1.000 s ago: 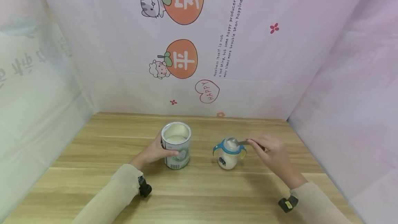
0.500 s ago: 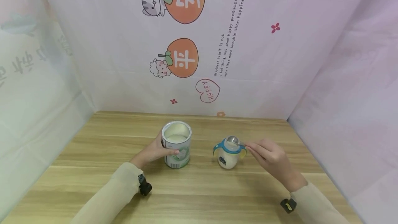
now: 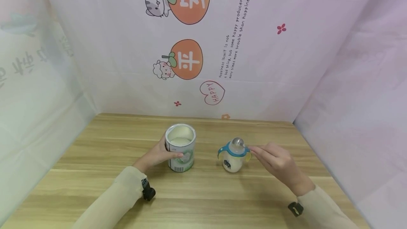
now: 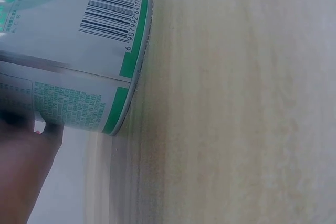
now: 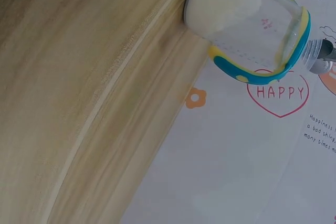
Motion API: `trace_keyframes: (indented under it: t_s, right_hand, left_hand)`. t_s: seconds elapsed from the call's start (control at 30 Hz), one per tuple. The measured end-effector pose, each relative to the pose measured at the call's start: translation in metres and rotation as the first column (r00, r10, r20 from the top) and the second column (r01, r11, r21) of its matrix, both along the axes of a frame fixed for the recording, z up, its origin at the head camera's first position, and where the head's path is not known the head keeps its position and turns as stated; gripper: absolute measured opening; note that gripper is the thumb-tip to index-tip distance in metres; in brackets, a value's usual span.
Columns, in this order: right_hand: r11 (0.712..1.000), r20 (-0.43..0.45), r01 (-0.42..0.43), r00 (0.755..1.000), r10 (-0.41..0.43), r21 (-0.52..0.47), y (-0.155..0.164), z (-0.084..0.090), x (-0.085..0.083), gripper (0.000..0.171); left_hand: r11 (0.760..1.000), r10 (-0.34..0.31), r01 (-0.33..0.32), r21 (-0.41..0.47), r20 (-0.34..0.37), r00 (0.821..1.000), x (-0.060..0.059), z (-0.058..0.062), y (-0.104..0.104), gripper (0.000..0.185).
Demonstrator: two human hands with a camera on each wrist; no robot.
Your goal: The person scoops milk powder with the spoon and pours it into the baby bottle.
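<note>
My left hand (image 3: 162, 154) grips the side of an open milk powder can (image 3: 181, 156), its thumb across the front. Pale powder (image 3: 180, 142) lies inside the can, below the rim. To the right stands a clear baby bottle (image 3: 233, 164) with a blue and yellow two-handled collar (image 5: 294, 56). White powder (image 5: 223, 3) fills the bottle's lower part. My right hand (image 3: 279, 163) pinches the handle of a metal spoon (image 3: 237, 141), whose bowl is tipped at the bottle's open mouth. In the left wrist view the can's barcode (image 4: 110, 13) faces the camera.
Both things stand on a wood-grain table (image 3: 203, 200). A printed white cloth (image 3: 254, 91) rises behind its back edge, with more cloth at both sides. Each wrist carries a small black camera (image 3: 148, 191).
The spoon has tipped over at the bottle's mouth, and its bowl, earlier loaded with white powder, now shows its shiny metal back. My right hand has turned; the left hand and can stay put.
</note>
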State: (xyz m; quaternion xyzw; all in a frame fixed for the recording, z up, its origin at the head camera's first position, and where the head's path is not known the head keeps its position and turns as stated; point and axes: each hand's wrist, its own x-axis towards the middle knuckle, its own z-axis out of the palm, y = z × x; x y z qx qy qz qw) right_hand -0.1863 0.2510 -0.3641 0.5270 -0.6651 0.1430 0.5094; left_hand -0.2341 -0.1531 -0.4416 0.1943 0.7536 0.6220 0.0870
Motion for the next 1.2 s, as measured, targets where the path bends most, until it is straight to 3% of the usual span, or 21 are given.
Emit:
trace_keyframes:
  t_s: [0.4,0.63,0.73,0.83,0.9,1.0,1.1,1.2]
  right_hand:
    - [0.987,0.141,0.128,0.983,-0.114,-0.094,0.007,-0.009,-0.007,0.034]
    - [0.971,0.284,0.112,0.958,-0.049,-0.211,0.009,-0.010,-0.013,0.035]
    - [0.962,0.326,0.122,0.945,-0.037,-0.244,0.010,-0.011,-0.015,0.030]
    - [0.950,0.389,0.173,0.919,-0.062,-0.259,0.009,-0.012,-0.014,0.013]
    - [0.934,0.460,0.228,0.884,-0.081,-0.274,0.009,-0.012,-0.012,0.010]
    - [0.894,0.591,0.333,0.801,-0.099,-0.301,0.008,-0.012,-0.009,0.015]
    - [0.846,0.728,0.434,0.681,-0.083,-0.309,0.007,-0.012,-0.007,0.011]
    - [0.801,0.845,0.523,0.533,-0.042,-0.290,0.008,-0.011,-0.007,0.022]
  left_hand:
    - [0.999,-0.006,0.005,0.032,0.015,1.000,-0.003,-0.003,-0.001,0.108]
    - [1.000,-0.006,0.005,0.025,0.032,0.999,-0.003,-0.004,-0.002,0.110]
    - [0.999,-0.010,0.009,0.038,0.033,0.999,-0.003,-0.004,-0.002,0.109]
    - [0.999,-0.013,0.012,0.045,0.029,0.999,-0.003,-0.004,-0.002,0.109]
    - [0.999,-0.009,0.008,0.041,0.027,1.000,-0.002,-0.003,-0.001,0.109]
    - [1.000,0.001,-0.002,0.029,0.028,1.000,-0.001,-0.001,-0.001,0.110]
    - [1.000,0.010,-0.010,0.017,0.035,0.999,0.000,-0.001,-0.001,0.111]
    - [1.000,0.020,-0.020,0.003,0.047,0.999,0.001,-0.001,-0.001,0.112]
